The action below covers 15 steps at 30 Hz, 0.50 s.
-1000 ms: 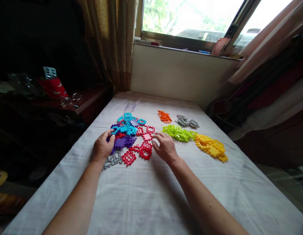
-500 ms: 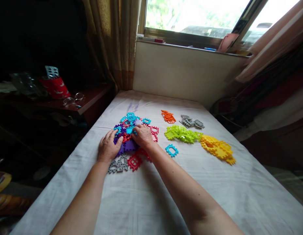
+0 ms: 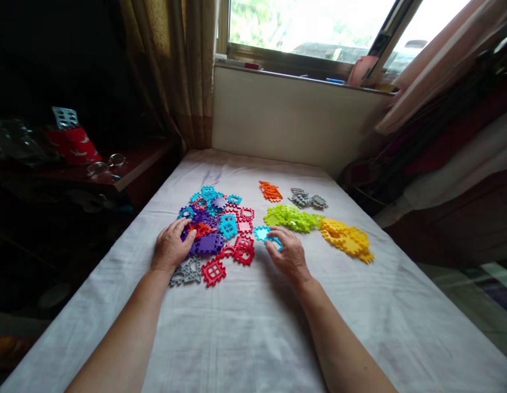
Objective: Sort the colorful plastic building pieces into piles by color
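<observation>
- Light-blue toothed plastic tiles (image 3: 261, 233): on creased white cloth (image 3: 237, 333), at right hand (image 3: 289, 255).
- Right hand, left hand (image 3: 171, 246): half-open; grip cannot be determined.
- Beyond: cream wall (image 3: 278, 114), bright window (image 3: 311, 27), brown curtain (image 3: 175, 71).

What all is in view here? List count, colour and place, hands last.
Mixed pile: one, mostly purple, blue, red, grey; beside left hand
Loose pieces: two, light blue; by right hand
Sorted piles: four; orange and grey farther back, green and yellow nearer
Cloth: one, whitish; under the pieces
Eyeglasses: one pair, clear; left-side furniture
Container: one, red; behind eyeglasses
Blister pack: one, silvery; above container
Curtain: one, gold-brown; left of window
Window: one, bright; back
Hanging fabrics: several, pink, white, dark; right
Left hand: one, bare; at mixed pile
Right hand: one, bare; over loose pieces
</observation>
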### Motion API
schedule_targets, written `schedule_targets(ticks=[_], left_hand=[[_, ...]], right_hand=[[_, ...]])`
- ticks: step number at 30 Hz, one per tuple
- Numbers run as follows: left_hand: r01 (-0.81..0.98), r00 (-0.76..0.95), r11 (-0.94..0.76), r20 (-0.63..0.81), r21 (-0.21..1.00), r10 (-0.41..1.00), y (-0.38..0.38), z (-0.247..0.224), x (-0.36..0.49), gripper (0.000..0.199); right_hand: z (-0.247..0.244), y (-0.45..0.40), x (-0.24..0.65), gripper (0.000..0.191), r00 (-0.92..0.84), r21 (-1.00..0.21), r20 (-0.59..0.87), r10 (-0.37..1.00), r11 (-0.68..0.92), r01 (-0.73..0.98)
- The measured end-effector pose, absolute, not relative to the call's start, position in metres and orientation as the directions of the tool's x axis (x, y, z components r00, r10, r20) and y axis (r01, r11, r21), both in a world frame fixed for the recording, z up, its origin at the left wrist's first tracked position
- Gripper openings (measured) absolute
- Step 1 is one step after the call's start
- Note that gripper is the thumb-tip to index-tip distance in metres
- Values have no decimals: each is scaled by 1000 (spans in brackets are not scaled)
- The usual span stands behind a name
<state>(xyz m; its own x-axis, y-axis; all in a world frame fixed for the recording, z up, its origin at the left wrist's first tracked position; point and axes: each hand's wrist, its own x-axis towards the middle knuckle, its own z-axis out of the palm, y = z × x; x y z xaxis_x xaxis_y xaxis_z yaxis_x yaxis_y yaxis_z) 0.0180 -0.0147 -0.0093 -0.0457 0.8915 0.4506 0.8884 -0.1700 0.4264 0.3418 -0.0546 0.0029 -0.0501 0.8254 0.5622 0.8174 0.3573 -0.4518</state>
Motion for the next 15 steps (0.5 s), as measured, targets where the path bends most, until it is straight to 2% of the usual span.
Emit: schedule_targets(ticks=[3, 7, 10, 15], left_hand=[[885, -31, -184, 449, 428, 893, -15, -7, 18, 42], [880, -46, -164, 424, 445, 904, -17, -3, 18, 43], [868, -69, -153, 419, 473, 905, -20, 0, 18, 40], [843, -111, -139, 421, 519, 900, -22, 3, 19, 34]], right_hand=[[-1, -64, 372, 15, 72, -500, 508, 858, 225, 836], [-4, -71, 381, 14, 72, -507, 407, 910, 160, 847], [-2, -74, 371, 18, 45, -469, 351, 935, 135, 873], [3, -75, 351, 39, 50, -369, 329, 943, 80, 926]])
